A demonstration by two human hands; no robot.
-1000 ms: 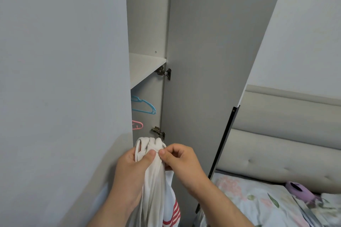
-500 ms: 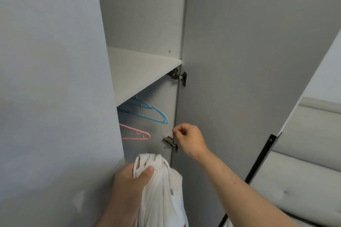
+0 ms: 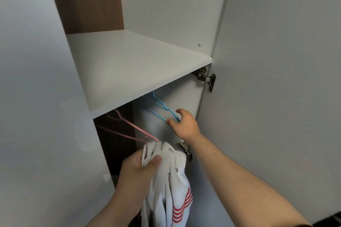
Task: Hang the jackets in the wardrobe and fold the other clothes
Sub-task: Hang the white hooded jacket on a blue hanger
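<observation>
A white jacket [image 3: 171,186] with red stripes hangs bunched from my left hand [image 3: 137,169], which grips its top below the wardrobe opening. My right hand [image 3: 184,123] reaches into the wardrobe and curls its thumb and fingers round the near end of a blue hanger [image 3: 158,107] hanging under the shelf. A pink hanger [image 3: 129,131] hangs to the left of it, its tip just above the jacket.
The white wardrobe shelf [image 3: 132,72] juts out above the hangers. The open wardrobe door [image 3: 276,79] stands on the right with two metal hinges [image 3: 204,77]. A closed grey door panel [image 3: 36,97] fills the left.
My right hand left the jacket, rose into the wardrobe and took hold of the blue hanger. My view moved closer and turned left; the bed went out of view.
</observation>
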